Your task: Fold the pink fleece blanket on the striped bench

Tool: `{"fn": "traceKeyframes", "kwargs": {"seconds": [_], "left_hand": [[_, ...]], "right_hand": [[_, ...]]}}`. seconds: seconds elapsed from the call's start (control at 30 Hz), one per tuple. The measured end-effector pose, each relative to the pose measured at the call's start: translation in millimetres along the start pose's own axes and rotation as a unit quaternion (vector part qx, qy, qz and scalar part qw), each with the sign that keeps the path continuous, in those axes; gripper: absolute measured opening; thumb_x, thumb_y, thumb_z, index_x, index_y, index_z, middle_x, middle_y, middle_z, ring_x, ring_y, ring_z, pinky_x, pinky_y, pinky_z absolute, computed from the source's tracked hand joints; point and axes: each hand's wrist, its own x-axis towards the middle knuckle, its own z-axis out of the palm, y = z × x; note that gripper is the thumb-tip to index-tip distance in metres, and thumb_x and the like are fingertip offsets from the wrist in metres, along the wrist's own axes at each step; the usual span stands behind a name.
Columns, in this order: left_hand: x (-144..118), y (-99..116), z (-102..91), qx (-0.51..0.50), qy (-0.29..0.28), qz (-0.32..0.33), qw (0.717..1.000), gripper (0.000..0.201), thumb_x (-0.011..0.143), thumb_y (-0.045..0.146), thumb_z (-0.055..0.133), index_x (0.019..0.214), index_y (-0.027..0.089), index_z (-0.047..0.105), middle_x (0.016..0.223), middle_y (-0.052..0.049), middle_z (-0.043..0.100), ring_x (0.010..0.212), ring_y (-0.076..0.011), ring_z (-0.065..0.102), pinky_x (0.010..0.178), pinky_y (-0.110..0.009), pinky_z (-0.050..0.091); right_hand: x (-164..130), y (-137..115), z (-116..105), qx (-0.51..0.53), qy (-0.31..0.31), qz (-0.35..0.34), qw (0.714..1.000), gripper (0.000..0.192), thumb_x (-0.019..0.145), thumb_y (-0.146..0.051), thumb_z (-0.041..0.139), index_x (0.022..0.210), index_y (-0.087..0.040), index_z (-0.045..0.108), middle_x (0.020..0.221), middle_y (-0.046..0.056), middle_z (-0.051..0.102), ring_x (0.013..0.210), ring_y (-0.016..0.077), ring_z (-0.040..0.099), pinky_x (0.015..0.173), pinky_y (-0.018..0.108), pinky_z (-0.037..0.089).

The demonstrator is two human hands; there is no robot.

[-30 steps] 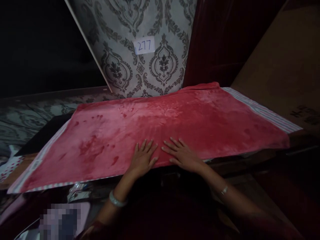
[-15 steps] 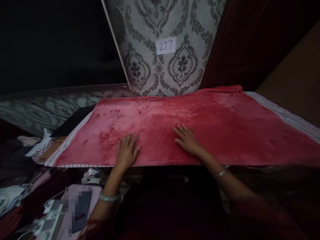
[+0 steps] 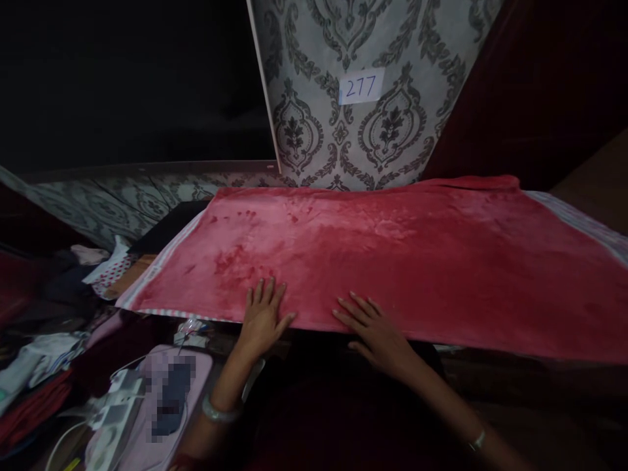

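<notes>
- Both hands have slid back toward the near edge of the red blanket (image 3: 392,255) since half a second ago, when they lay farther in on the cloth and wider apart.
- Left hand (image 3: 262,317) lies flat, fingers spread and gripping nothing, palm at the blanket's near edge with fingertips on the fabric.
- Right hand (image 3: 380,333) also lies flat and open, fingers pointing left onto the same edge, the wrist off the cloth.
- Blanket is spread flat across a raised surface, running from left of centre out past the right side of the view.
- Its surface is plush and velvety, with darker and lighter patches where the nap has been brushed.
- A narrow striped border (image 3: 161,258) in pale pink and white trims the left end and near edge.
- Behind it stands a grey damask-patterned panel (image 3: 314,131) carrying a white label (image 3: 361,87) reading 277.
- Left of the blanket lies a clutter of cloth pieces (image 3: 105,268); a white power strip (image 3: 115,409) sits in the lower left.
- Near the person, below the blanket's edge, everything is dark.
</notes>
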Motion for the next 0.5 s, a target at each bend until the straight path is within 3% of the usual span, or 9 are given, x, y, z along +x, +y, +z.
{"fn": "traceKeyframes", "kwargs": {"seconds": [0.13, 0.27, 0.5], "left_hand": [[-13, 13, 6.2, -0.029, -0.008, 0.125, 0.992, 0.083, 0.083, 0.045, 0.072, 0.155, 0.027, 0.035, 0.164, -0.012, 0.03, 0.152, -0.0354, 0.022, 0.12, -0.063, 0.023], [-15, 18, 19.7, -0.033, 0.028, 0.168, 0.985, 0.066, 0.087, 0.021, 0.064, 0.15, 0.025, 0.043, 0.159, -0.012, 0.04, 0.151, -0.0309, 0.028, 0.121, -0.059, 0.026], [-6, 14, 20.2, -0.073, 0.094, 0.222, 0.968, 0.041, 0.098, 0.021, 0.045, 0.136, 0.021, 0.06, 0.14, -0.012, 0.062, 0.135, -0.0258, 0.053, 0.111, -0.048, 0.047]], "right_hand": [[-36, 19, 5, -0.04, 0.046, 0.033, 0.998, 0.083, 0.088, -0.009, 0.049, 0.16, -0.036, 0.019, 0.163, 0.001, 0.03, 0.152, 0.0226, 0.022, 0.119, 0.051, 0.029], [-62, 36, 6, -0.075, 0.091, 0.072, 0.99, 0.078, 0.092, -0.011, 0.045, 0.161, -0.034, 0.016, 0.162, 0.006, 0.032, 0.15, 0.0259, 0.028, 0.115, 0.055, 0.035], [-75, 48, 8, -0.052, 0.203, 0.088, 0.974, 0.071, 0.096, -0.01, 0.04, 0.161, -0.031, 0.019, 0.154, 0.011, 0.045, 0.142, 0.0253, 0.043, 0.112, 0.051, 0.042]]}}
